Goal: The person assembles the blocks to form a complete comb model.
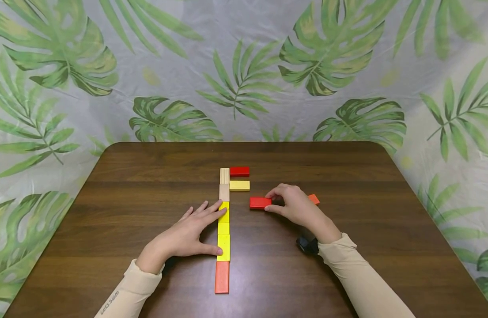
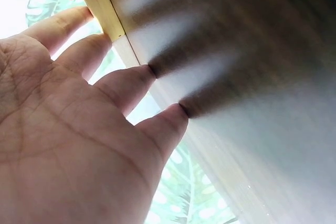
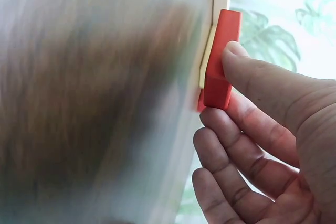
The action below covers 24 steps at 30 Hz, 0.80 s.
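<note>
A straight column of flat blocks runs down the middle of the table in the head view. From the far end come two bare wood blocks (image 1: 224,192), then yellow blocks (image 1: 224,229), then an orange-red block (image 1: 222,277) nearest me. My left hand (image 1: 184,236) lies at the column's left side, fingers spread, its index fingertip and thumb on the yellow blocks. Between thumb and fingers my right hand (image 1: 297,207) pinches a red block (image 3: 222,61) by its right end, a short way right of the column.
At the column's far end, a second red block (image 1: 239,171) and a pale yellow block (image 1: 240,185) extend rightward from its side. An orange block (image 1: 314,199) shows partly behind my right hand. A leaf-patterned cloth (image 1: 244,79) hangs beyond the brown table (image 1: 120,198).
</note>
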Each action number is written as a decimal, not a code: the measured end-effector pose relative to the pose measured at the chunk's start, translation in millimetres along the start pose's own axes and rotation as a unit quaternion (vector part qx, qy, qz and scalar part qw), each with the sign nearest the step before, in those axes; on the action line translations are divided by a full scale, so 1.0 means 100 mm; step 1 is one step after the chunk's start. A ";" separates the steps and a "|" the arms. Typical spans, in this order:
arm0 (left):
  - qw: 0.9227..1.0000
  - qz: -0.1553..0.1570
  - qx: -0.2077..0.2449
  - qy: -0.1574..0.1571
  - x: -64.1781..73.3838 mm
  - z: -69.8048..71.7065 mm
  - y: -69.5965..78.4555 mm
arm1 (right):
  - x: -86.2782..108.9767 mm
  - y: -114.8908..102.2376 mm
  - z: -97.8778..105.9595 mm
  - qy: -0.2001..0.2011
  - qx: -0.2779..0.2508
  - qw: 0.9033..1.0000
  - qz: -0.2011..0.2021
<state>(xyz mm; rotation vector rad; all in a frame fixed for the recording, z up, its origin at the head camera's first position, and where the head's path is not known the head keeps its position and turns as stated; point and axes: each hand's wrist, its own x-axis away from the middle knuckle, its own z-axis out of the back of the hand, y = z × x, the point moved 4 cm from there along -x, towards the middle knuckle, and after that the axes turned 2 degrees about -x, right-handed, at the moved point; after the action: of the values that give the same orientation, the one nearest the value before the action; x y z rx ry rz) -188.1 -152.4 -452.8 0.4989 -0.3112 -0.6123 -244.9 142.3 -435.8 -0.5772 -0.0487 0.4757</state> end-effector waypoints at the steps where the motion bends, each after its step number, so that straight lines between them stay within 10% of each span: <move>1: 1.000 0.000 0.001 0.000 0.00 0.00 0.00 | 0.00 -0.01 -0.02 -0.002 0.000 1.000 0.002; 24: 1.000 0.004 0.001 -0.006 -0.01 0.00 -0.01 | -0.28 -0.30 -0.28 -0.030 0.021 0.999 -0.004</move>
<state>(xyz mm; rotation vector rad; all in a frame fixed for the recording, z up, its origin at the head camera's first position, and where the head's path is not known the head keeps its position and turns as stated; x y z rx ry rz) -188.9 -152.4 -453.3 0.4953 -0.3240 -0.6070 -252.3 93.8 -440.9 -0.5224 -0.0977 0.4859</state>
